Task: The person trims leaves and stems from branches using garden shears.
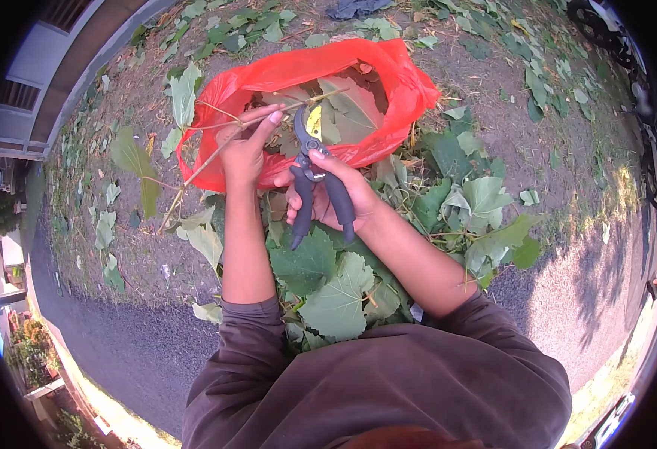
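Note:
My left hand (243, 155) is closed on a thin vine stem (210, 158), pinching it between thumb and fingers. The stem slants from lower left up across the red plastic bag (298, 67), with a few leaves (184, 96) hanging off its left side. My right hand (354, 196) grips a pair of pruning shears (303, 206) by its dark handles. The blades are parted, one of them yellow, and their tips point up at the stem. Large cut leaves (360, 108) lie inside the open bag, below the stem.
A heap of leafy cuttings (336, 295) lies right in front of my body and spreads to the right (485, 198). Loose leaves (549, 86) litter the dirt. Asphalt (137, 337) runs behind me. A building (44, 71) stands at left, a parked motorcycle (605, 34) at upper right.

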A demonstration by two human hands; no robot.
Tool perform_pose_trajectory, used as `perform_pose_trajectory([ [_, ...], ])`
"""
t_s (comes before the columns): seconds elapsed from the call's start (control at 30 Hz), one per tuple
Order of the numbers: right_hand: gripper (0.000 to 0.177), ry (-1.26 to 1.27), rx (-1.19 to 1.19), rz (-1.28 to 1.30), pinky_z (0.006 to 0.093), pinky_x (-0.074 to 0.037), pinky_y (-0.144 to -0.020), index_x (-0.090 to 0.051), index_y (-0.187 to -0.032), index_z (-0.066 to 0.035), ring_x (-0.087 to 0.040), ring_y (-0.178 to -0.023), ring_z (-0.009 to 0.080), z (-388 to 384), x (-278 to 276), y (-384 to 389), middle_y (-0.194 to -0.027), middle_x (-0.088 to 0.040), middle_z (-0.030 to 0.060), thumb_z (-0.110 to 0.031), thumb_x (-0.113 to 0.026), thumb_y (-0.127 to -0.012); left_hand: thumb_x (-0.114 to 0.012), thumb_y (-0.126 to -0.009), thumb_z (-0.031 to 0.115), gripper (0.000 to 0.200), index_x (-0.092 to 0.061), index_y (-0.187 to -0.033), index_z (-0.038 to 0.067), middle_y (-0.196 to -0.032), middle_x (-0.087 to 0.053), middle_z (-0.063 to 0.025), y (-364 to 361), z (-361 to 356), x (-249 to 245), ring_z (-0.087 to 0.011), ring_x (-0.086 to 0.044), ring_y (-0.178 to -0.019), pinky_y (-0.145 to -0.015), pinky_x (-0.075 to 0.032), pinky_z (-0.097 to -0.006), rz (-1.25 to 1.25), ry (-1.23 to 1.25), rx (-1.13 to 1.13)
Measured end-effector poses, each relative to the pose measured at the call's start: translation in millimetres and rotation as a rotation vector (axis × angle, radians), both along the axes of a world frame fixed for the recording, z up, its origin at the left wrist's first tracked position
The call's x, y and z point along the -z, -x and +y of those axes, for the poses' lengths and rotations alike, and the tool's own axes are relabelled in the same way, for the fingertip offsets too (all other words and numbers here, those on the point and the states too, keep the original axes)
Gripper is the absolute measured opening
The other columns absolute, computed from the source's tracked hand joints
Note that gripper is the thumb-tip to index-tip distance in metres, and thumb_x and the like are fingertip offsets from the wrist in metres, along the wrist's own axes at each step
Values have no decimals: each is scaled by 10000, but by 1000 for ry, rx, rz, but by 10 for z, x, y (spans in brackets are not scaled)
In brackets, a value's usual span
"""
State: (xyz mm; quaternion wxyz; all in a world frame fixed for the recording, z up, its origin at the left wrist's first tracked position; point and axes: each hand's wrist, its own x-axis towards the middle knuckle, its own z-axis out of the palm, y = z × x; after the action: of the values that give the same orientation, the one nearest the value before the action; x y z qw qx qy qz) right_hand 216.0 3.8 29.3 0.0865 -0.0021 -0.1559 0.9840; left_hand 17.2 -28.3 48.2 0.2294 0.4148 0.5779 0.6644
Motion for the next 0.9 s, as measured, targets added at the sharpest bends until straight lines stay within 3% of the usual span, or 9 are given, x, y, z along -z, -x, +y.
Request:
perform_pose_trajectory([
  [0.33,753,32,-97,132,476,-534,-948,-579,-1331,117,-693,-926,331,-41,-60,-39,-936,-692,173,-563,-370,-1083,-745,-945,-11,168,-769,-1109,-38,-1114,-779,-176,58,-4,23,-229,-747,-1014,-920,-622,-359,-82,-89,25],
  [0.6,719,107,-30,98,485,-531,-964,-595,-1328,91,-699,-937,331,-12,38,-22,-940,-703,176,-551,-378,-1085,-772,-918,-7,179,-787,-1097,-11,-1099,-789,-125,38,-43,-3,-169,-733,-991,-900,-573,-308,-29,17,118],
  [0.8,674,65,37,16,480,-569,-921,-643,-1251,68,-712,-876,313,20,47,-14,-895,-711,164,-540,-403,-1088,-786,-913,4,167,-797,-1079,5,-1056,-783,-90,98,-65,22,-158,-724,-984,-877,-563,-298,-16,33,133],
  [0.9,599,98,41,-3,454,-621,-842,-686,-1170,47,-750,-849,327,29,60,18,-870,-736,155,-500,-453,-1096,-782,-914,1,167,-799,-1079,6,-1059,-783,-94,115,-82,4,-161,-720,-1006,-881,-563,-303,56,52,135],
])
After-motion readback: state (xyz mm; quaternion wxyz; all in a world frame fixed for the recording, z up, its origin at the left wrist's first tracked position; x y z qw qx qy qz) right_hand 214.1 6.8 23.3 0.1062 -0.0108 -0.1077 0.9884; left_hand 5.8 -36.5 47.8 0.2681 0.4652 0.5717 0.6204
